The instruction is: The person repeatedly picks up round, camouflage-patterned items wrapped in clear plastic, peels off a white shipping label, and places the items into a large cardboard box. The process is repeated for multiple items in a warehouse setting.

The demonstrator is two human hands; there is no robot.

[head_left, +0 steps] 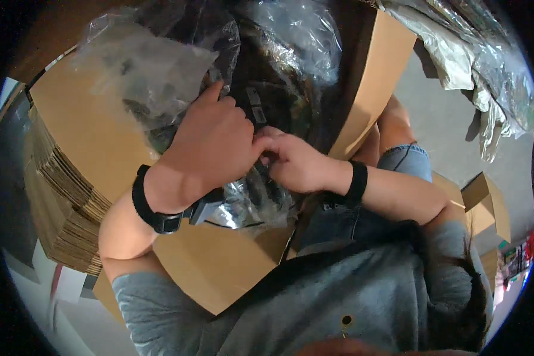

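Both hands meet over an open cardboard box [210, 267] filled with clear plastic bags. My left hand [210, 136] is closed on a clear plastic bag [172, 62], its index finger stretched out along the film and the other fingers curled. Against its thumb side, my right hand [296, 163] has its fingers bent in a pinch; what lies between them is hidden. Beneath the hands, dark contents [273, 77] show through the film, too unclear to name. A small pale label [255, 104] sits among them, just beyond my fingers.
Flattened cardboard sheets [62, 196] are stacked on the left. A raised box flap [377, 74] stands to the right of my hands. Farther right, white and clear plastic wrapping [457, 59] lies on the grey floor [439, 124], with a small open carton [483, 204] nearer me.
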